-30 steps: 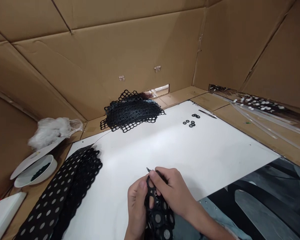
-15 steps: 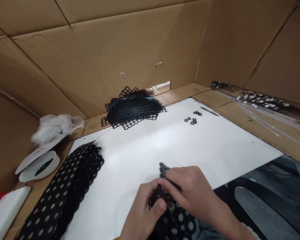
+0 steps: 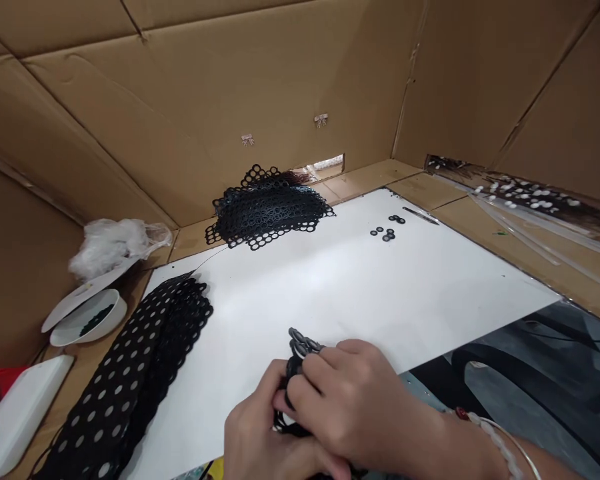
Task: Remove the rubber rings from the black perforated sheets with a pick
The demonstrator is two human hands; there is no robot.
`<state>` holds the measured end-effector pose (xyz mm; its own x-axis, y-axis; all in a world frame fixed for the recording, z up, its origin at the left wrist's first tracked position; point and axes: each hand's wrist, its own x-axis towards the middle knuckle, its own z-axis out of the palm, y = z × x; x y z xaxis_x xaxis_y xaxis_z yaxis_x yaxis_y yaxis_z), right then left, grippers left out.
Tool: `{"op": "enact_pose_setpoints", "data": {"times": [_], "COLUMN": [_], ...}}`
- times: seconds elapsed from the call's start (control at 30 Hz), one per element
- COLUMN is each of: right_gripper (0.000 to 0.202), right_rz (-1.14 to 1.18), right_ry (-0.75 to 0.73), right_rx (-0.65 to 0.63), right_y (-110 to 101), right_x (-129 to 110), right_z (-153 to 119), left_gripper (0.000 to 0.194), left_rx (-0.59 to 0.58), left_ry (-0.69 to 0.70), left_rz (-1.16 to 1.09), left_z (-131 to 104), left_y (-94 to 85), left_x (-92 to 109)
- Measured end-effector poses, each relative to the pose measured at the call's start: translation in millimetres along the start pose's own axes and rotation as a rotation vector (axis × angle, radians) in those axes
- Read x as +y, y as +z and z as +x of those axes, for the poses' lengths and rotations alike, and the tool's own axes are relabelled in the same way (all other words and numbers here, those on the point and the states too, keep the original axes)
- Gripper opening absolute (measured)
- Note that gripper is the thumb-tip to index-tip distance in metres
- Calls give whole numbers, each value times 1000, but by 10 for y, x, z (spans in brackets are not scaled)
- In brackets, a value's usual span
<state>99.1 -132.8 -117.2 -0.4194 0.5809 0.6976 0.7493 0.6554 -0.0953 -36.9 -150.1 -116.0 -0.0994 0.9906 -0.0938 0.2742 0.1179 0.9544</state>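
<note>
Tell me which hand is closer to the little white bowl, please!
Left. The left hand is to the right of the white bowl, beyond the dotted black strip; the right hand is farther right, so farther from it.

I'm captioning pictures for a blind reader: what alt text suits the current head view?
A person's left hand and right hand hold black ring mesh over a white board. A mesh pile lies at the back, a dotted black strip at left, and small black rings at right.

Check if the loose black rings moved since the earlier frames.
No: the loose black rings show no visible shift against the far right corner of the white board.
</note>
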Motion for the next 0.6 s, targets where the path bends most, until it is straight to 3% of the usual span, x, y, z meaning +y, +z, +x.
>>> {"op": "enact_pose_setpoints", "data": {"times": [0.13, 0.23, 0.33, 0.4, 0.47, 0.6], "right_gripper": [41, 43, 44, 44, 44, 49], "right_rz": [162, 534, 1106, 1408, 1608, 1870], "right_ry": [31, 150, 457, 668, 811, 949], "right_rx": [94, 24, -177, -230, -182, -29], "right_y": [-22, -27, 31, 109, 197, 316], "right_x": [-126, -127, -81, -59, -60, -135], "right_z": [111, 93, 44, 36, 55, 122], "left_gripper": [40, 46, 37, 30, 41, 58], "left_rx": [-110, -168, -226, -258, -257, -132], "left_ry": [-292, -373, -255, -147, -79, -36], "left_rz": [-258, -284, -206, -171, -175, -229], "left_z": [65, 105, 147, 195, 254, 327], "left_y": [-2, -10, -41, -57, -48, 45], "left_x": [61, 70, 28, -13, -50, -74]}}
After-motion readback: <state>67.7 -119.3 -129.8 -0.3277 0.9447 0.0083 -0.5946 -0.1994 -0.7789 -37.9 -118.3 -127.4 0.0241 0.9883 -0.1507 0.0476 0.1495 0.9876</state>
